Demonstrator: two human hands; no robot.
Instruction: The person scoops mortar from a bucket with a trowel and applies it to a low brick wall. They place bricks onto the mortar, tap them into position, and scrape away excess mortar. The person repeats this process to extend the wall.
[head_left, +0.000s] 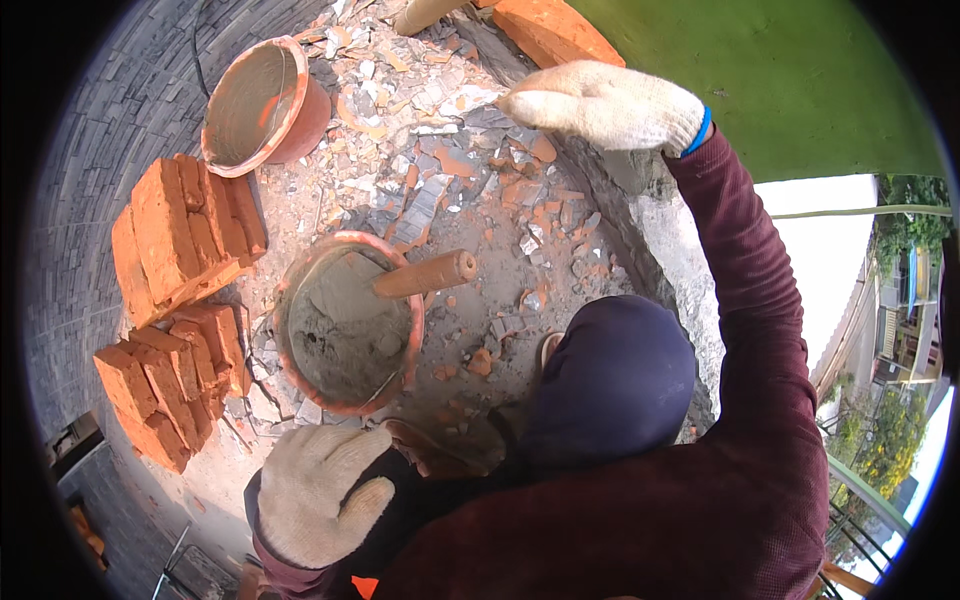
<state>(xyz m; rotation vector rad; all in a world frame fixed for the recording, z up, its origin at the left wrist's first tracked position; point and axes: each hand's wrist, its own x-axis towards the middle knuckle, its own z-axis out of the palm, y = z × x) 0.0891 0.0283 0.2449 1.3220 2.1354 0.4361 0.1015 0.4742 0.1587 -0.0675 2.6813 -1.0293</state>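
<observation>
My left hand (320, 495), in a cream knit glove, rests open at my left leg, fingers and thumb apart. My right hand (600, 107), gloved likewise, is stretched out open beside an orange brick (555, 30) at the wall's edge; whether it touches anything is unclear. Between my hands sits an orange bucket (400, 360) of wet grey mortar (340, 340), with a wooden trowel handle (435, 272) sticking out over its rim.
Two stacks of orange bricks (180, 230) stand at the left, by a second orange bucket (300, 130) and a grey tiled wall (80, 250). Broken rubble (450, 200) covers the floor. A rough ledge (640, 220) and green wall (790, 90) bound the right, beside my bent knee.
</observation>
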